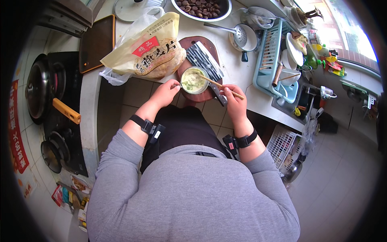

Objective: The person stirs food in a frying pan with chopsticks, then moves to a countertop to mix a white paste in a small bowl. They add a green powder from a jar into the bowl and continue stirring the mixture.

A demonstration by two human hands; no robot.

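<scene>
A round glass bowl (pixel 193 80) with a pale, green-flecked mixture stands on the near part of a reddish wooden cutting board (pixel 208 95). My left hand (pixel 167 93) is at the bowl's left side, its thumb and fingertips close to the rim; whether they press on it is hard to tell. Chopsticks (pixel 217 84), or a single one, are held in my right hand (pixel 235 99), the tip in the mixture. A cleaver (pixel 205 60) with a patterned blade lies on the board behind the bowl, its dark handle beside my right hand.
A large bag of oat flakes (pixel 154 51) stands left of the board. Behind are a metal bowl of brown caps or nuts (pixel 201 18) and a small pan with a skimmer (pixel 243 37). A blue dish rack (pixel 269 51) is at right, a stove (pixel 68 121) at left.
</scene>
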